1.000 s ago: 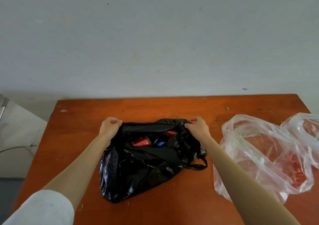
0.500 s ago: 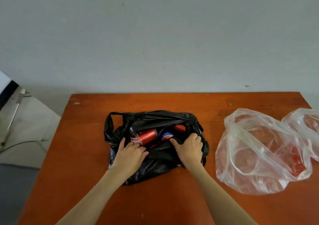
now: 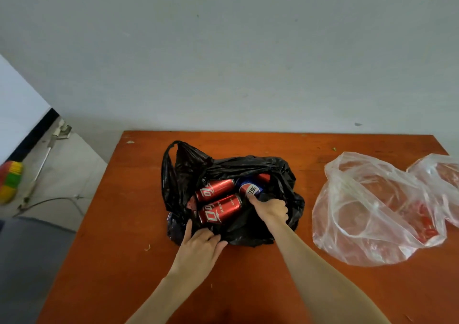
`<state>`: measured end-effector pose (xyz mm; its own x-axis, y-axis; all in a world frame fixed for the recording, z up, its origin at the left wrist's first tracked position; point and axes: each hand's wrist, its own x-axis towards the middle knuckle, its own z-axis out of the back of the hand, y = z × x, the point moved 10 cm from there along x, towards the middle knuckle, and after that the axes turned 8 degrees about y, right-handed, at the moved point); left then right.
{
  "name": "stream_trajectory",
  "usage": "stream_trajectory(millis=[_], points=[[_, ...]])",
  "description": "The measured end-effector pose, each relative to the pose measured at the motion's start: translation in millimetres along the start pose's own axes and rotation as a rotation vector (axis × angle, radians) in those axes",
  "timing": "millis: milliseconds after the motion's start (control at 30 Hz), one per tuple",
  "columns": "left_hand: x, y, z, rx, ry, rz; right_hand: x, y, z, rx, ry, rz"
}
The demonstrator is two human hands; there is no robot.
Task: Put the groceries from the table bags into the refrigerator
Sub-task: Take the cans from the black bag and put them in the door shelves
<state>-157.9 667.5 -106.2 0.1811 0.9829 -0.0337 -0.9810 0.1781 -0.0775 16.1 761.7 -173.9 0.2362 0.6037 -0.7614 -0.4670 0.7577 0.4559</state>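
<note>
A black plastic bag lies open in the middle of the orange table. Inside it lie two red cola cans, a blue cola can and the end of another red can behind. My left hand grips the bag's near edge and holds it down. My right hand is curled over the bag's near right rim, its thumb touching the blue can.
Two clear plastic bags with red items inside lie on the table's right side. Left of the table, on the floor, are a colourful broom and a long handle. A grey wall stands behind the table.
Both hands went from the bag's far rim to its near edge and pulled it open. More cans now show. The camera has pulled back and shifted left.
</note>
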Motion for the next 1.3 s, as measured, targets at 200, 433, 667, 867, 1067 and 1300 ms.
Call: stream_trajectory(millis=[200,433,667,867,1067,1300], points=[[-6,47,19,-0.098,-0.042,0.337,-11,-18,12,0.215,-0.052,0.029],[-2,88,18,-0.214,0.029,0.7,-27,-15,-17,1.465,0.405,-0.134],[7,99,-1,-0.268,0.178,0.809,-40,-29,-31,1.563,0.507,-0.194],[7,123,5,-0.501,0.081,0.899,-37,-18,-29,1.394,0.546,-0.101],[-8,123,-41,-1.889,-0.198,1.322,-20,-30,-22,1.297,0.467,-0.051],[-12,117,-60,-2.182,-0.166,1.345,-7,-38,-14,1.313,0.31,-0.023]])
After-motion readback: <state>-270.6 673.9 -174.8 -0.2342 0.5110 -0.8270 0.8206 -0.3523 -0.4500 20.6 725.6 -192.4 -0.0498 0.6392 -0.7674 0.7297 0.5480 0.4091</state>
